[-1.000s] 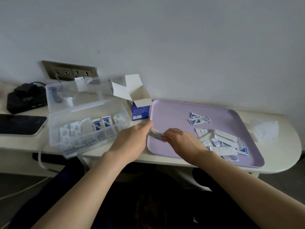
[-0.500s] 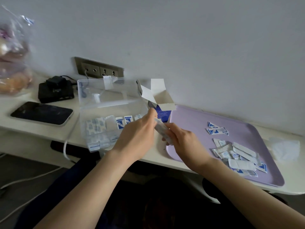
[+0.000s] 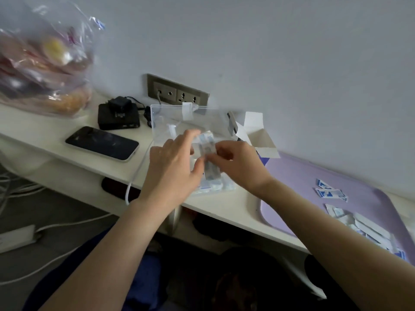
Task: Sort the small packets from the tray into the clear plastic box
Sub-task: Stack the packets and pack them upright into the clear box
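Left hand and right hand pinch a stack of packets over a clear box.
The stack is above the box's near half. Loose packets lie on the purple tray, to the right.

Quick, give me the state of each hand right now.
Left hand: pinches the bundle of packets between thumb and fingers, over the clear plastic box.
Right hand: fingers curled round the same packets.
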{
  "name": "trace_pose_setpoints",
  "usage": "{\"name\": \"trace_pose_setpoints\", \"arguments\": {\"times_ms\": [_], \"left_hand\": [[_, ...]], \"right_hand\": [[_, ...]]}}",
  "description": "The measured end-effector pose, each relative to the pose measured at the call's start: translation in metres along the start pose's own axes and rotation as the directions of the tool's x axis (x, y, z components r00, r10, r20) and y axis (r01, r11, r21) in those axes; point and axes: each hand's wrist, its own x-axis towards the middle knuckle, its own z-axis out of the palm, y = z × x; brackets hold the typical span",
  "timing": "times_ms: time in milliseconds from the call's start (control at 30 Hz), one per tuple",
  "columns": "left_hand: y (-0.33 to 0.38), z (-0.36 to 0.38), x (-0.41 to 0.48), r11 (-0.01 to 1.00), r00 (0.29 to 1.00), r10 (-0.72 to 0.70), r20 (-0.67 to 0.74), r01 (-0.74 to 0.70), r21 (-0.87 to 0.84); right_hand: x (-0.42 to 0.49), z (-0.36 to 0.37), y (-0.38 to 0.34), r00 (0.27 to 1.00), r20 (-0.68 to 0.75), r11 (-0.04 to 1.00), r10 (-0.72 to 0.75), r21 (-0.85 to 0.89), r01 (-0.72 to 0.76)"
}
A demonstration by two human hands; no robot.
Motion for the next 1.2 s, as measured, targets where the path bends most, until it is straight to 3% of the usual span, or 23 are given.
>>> {"name": "trace_pose_setpoints", "arguments": {"times_ms": [133, 267, 400, 700, 1200], "left_hand": [[-0.024, -0.005, -0.005, 0.972, 0.984, -0.106, 0.147, 0.071, 0.222], [-0.036, -0.007, -0.01, 0.949, 0.959, -0.195, 0.204, 0.132, 0.287], [-0.036, -0.005, -0.01, 0.923, 0.935, -0.284, 0.212, 0.206, 0.325], [-0.03, -0.002, -0.01, 0.912, 0.912, -0.329, 0.244, 0.24, 0.332], [-0.029, 0.0, -0.011, 0.926, 0.913, -0.308, 0.266, 0.224, 0.303]], "right_hand": [[0.033, 0.009, 0.011, 0.964, 0.104, 0.964, 0.246, 0.076, -0.254], [0.049, 0.018, 0.022, 0.93, 0.124, 0.937, 0.345, -0.111, -0.333], [0.059, 0.027, 0.031, 0.858, 0.229, 0.888, 0.46, -0.123, -0.444], [0.063, 0.039, 0.03, 0.783, 0.347, 0.856, 0.516, -0.2, -0.476], [0.064, 0.047, 0.028, 0.85, 0.273, 0.879, 0.451, -0.302, -0.369]]}}
